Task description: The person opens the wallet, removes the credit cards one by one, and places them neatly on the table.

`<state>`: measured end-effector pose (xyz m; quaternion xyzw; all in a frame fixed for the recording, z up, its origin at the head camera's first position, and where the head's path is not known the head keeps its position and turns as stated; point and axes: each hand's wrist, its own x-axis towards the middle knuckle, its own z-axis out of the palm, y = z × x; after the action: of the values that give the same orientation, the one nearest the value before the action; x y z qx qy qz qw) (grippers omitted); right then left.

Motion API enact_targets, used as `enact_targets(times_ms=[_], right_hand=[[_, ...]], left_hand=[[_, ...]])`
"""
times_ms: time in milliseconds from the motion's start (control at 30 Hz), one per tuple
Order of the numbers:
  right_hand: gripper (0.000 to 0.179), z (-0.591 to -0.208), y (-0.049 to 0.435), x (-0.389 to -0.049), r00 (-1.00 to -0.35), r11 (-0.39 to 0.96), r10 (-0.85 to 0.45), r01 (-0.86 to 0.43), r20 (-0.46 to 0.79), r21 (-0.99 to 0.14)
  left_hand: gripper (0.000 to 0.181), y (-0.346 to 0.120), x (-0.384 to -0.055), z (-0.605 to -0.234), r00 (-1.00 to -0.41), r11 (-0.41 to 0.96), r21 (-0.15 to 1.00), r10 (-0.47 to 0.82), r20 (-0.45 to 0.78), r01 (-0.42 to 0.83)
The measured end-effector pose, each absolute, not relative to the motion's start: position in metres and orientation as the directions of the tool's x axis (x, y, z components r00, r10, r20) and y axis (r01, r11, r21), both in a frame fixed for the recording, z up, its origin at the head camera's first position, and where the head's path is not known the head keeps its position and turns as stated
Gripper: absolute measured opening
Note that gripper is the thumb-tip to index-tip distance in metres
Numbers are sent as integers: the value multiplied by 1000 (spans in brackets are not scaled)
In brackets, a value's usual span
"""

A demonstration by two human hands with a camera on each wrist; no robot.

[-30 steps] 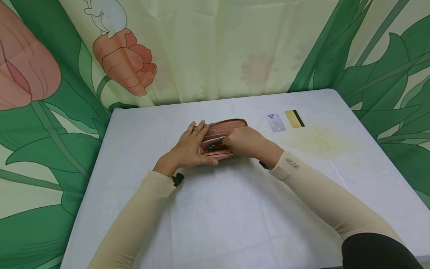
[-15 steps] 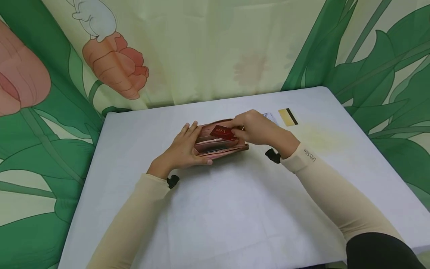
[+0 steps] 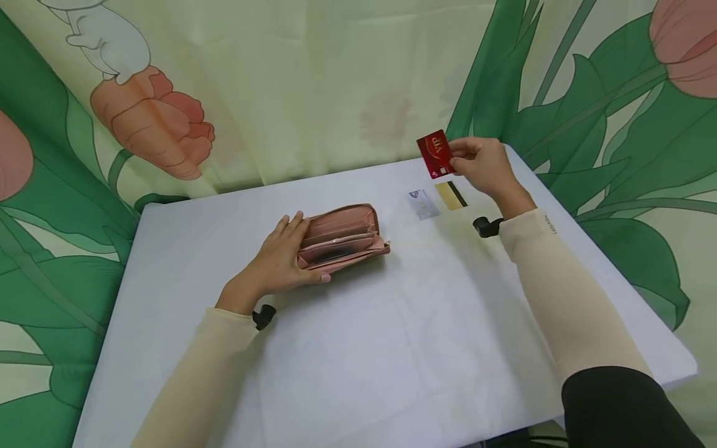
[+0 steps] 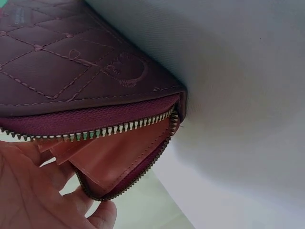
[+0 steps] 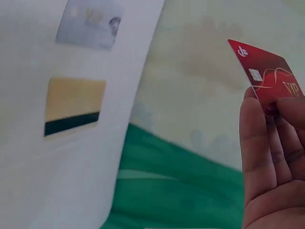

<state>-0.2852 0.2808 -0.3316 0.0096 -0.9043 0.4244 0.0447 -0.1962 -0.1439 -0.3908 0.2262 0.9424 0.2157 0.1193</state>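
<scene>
My left hand [image 3: 277,258] holds the left end of a pink zip-around wallet [image 3: 348,218], thumb along its front and fingers over the far side. The wallet stands unzipped on the table, its inner pockets facing up. In the left wrist view its quilted cover [image 4: 71,57] and the parted zip teeth [image 4: 128,125] show. Raised over the table's back right, my right hand [image 3: 486,169] pinches a red VIP card [image 3: 434,154] by one edge between thumb and fingers. The card's chip and gold lettering face the right wrist camera.
A whitish card [image 3: 423,205] and a gold card with a black stripe [image 3: 449,195] lie side by side below the right hand. The white-covered table [image 3: 358,373] ends at a back edge before a printed curtain [image 3: 313,87].
The right hand has drawn the red card out of the wallet and carried it right and up, past the two lying cards. The left hand has stayed on the wallet.
</scene>
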Motion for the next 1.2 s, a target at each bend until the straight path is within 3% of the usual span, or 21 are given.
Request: enact_targets(times_ms=[167,367,767,1200], right_hand=[[42,-352,328,-305,-979,566,199,160,-54,-809],[45,-376,366,-312,-945,503,268,303,-187,-810],[43,-396,391,-321,-910,582,272,415,-313,-699],[39,-408,389,-334,-896,693,334,443,-291,-569]], left_hand=[[132,-146,-196,-390,-868,804,451,483,-116,387],[131,-146,-196,-390,-865,796,457,491,-104,397],[131,-148,-193,-396,-868,790,465,489,-85,399],[130,-148,-194,-397,-868,788,470,490,-88,397]])
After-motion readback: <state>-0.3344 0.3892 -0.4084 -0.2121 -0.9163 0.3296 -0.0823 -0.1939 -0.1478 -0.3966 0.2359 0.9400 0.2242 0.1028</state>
